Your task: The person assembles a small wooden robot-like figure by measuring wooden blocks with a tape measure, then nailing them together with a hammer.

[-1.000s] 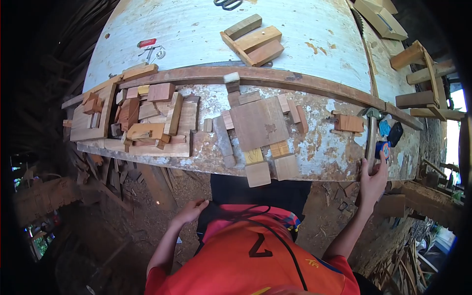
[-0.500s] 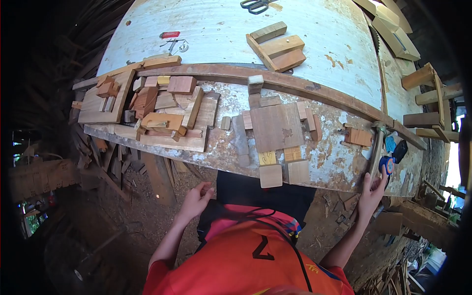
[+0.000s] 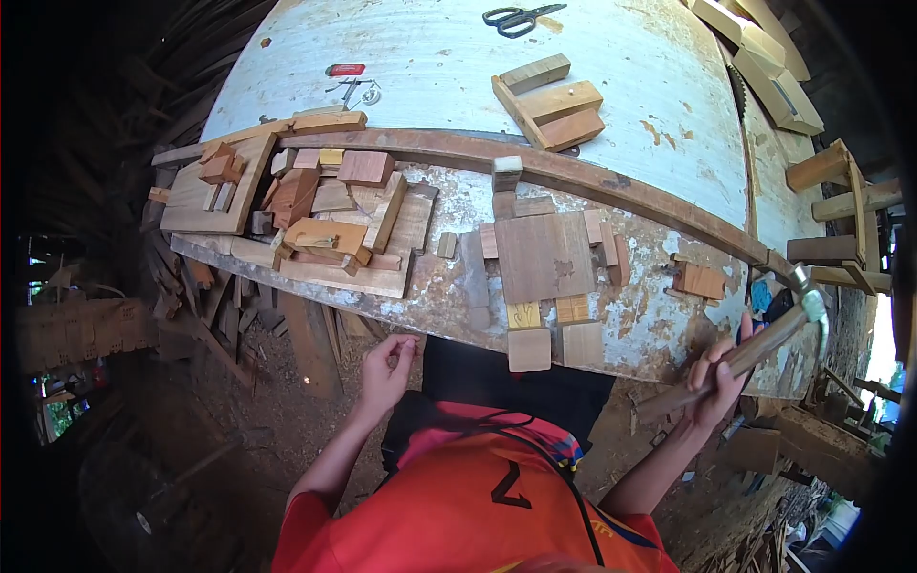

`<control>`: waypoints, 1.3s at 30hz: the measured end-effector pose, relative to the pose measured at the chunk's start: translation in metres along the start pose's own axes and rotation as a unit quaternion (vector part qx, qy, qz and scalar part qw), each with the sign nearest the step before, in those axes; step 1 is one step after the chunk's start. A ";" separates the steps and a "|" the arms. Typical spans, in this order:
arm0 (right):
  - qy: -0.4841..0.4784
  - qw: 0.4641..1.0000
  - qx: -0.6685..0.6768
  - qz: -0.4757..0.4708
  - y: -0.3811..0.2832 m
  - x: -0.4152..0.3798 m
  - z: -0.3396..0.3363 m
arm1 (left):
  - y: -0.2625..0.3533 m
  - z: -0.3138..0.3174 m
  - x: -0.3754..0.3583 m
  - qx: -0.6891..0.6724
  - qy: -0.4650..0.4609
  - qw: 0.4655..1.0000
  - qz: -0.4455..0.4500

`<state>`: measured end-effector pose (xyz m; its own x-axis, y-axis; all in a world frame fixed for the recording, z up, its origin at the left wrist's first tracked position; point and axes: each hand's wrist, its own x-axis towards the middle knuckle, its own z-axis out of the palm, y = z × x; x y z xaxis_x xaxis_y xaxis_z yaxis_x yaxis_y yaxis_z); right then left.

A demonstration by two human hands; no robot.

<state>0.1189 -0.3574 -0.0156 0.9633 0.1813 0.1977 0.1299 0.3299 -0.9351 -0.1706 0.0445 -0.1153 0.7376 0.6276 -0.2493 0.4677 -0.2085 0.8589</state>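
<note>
My right hand [image 3: 718,374] grips the wooden handle of a hammer [image 3: 770,340], lifted off the bench at its right front corner with the metal head up and to the right. My left hand [image 3: 386,368] hangs below the bench's front edge, fingers pinched together on something small that I cannot make out. A flat arrangement of wooden pieces [image 3: 543,258] lies on the worn white workbench [image 3: 439,67] just ahead of me, with two small blocks [image 3: 554,348] at the near edge.
A pile of wood offcuts [image 3: 306,220] sits at the left on a board. A curved wooden strip [image 3: 573,172] crosses the bench. Farther back lie stacked blocks [image 3: 549,100], scissors [image 3: 519,18] and a small red object [image 3: 345,70]. Wooden frames [image 3: 831,201] stand at the right.
My right hand has picked the hammer up from the bench's right end and lifted it clear. My left hand has risen toward the bench edge.
</note>
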 end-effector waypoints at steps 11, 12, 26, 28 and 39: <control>0.097 0.980 -0.073 0.155 0.010 0.014 0.039 | 0.086 -0.025 0.004 0.114 0.084 0.951 0.276; 0.086 0.976 -0.122 0.161 0.009 0.013 0.034 | 0.101 -0.036 0.011 0.113 0.098 0.942 0.300; 0.071 0.858 -0.508 -0.021 0.031 0.017 -0.039 | 0.195 -0.157 0.382 0.397 0.108 0.893 0.182; 0.114 0.886 -0.445 0.062 0.030 0.018 -0.050 | 0.184 -0.167 0.427 0.467 0.082 0.873 0.118; 0.157 0.917 -0.341 0.131 0.022 0.026 -0.030 | 0.181 -0.144 0.465 0.528 0.031 0.848 0.006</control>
<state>0.1541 -0.3737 -0.0395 0.9886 -0.1404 -0.0551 -0.1032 -0.3637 -0.9258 0.1874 0.4065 -0.0116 0.7332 0.6524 -0.1917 0.6605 -0.7503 -0.0276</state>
